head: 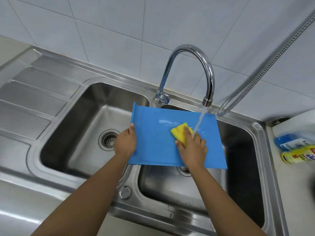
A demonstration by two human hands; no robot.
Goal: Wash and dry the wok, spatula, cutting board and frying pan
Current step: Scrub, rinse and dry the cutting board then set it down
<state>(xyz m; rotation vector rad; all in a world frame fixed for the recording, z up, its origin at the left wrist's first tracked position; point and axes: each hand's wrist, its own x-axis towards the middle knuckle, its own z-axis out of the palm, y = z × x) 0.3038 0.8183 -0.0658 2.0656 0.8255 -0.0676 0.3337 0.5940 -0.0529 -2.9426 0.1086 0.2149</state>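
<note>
Held flat over the steel double sink, bridging the divider between the two basins: blue cutting board, under a running stream from the chrome tap. Clamped on the board's near-left edge, left hand, thumb on top and fingers out of sight beneath, just inboard of the raised lip along that side. Pressed down on the wet face a little forward of the board's middle, right hand, fingers curled over a yellow sponge, water landing just beyond the knuckles. Thin and light by the look of it, probably stiff plastic with a little flex, and likely slick now that water is sheeting across the top; best taken by the lipped edge, where the ridge gives the thumb something to stop against. Likely to tip toward the scrubbing hand if the left grip slackens, given the unsupported far corner. To the right of the scrubbing hand, on the counter, blue and yellow detergent bottles. No wok, spatula or frying pan in view
</note>
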